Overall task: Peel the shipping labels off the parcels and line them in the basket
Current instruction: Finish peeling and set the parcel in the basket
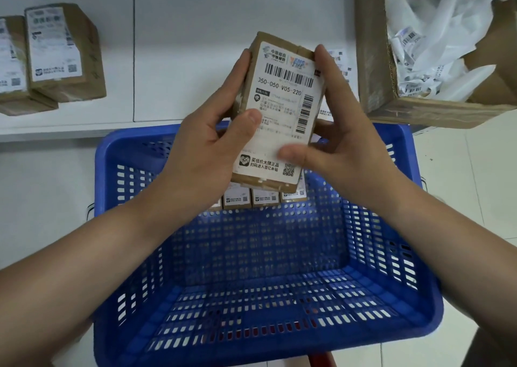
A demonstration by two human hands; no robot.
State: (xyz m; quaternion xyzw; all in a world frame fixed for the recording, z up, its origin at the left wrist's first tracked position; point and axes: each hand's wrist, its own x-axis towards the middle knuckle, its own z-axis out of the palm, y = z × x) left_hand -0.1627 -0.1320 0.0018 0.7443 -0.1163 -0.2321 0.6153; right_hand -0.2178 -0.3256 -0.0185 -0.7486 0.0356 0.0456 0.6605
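Note:
A small brown parcel [275, 109] with a white shipping label [285, 101] on its face is held up above the far end of a blue perforated basket [251, 296]. My left hand [207, 140] grips its left side, thumb on the label. My right hand [341, 131] grips its right side, thumb on the label's lower part. Below the held parcel, a row of several labelled parcels [263, 197] lies along the basket's far wall, partly hidden by my hands.
Two labelled brown parcels [61, 50] stand on the white table [195, 17] at the far left. A large open cardboard box [436, 48] at the far right holds crumpled peeled label backings [436, 39]. A labelled parcel [340, 59] peeks out behind my right hand.

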